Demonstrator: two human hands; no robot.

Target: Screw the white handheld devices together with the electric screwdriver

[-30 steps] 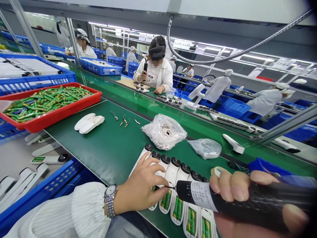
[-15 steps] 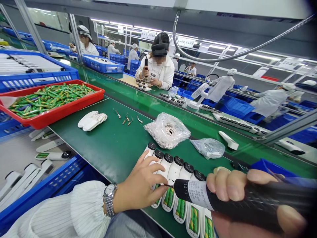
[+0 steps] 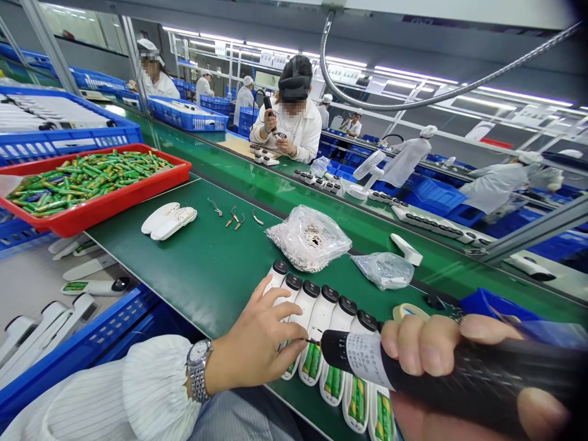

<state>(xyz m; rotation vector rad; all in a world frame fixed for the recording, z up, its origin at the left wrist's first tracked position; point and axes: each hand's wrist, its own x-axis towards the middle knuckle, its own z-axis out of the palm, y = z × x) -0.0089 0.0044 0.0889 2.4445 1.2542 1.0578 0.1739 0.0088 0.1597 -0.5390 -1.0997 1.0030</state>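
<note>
My right hand (image 3: 441, 352) is closed around a black electric screwdriver (image 3: 367, 361) whose bit points left at a row of white devices (image 3: 321, 318) lying side by side on the green mat (image 3: 206, 263). Their open backs show green batteries (image 3: 310, 361). My left hand (image 3: 257, 343) rests on the leftmost devices, fingers curled and pinched right at the bit's tip; what they pinch is too small to make out. A watch is on that wrist.
Red tray (image 3: 105, 208) of green batteries at left, blue crates (image 3: 68, 144) around it. Two white covers (image 3: 168, 220), small metal clips (image 3: 234, 217) and two plastic bags (image 3: 310, 239) lie on the mat. A conveyor (image 3: 367, 229) carries a white part (image 3: 407, 248). Other workers sit beyond it.
The white part on the conveyor has travelled left. My hands and the screwdriver stay at the same devices, with only a slight shift of view.
</note>
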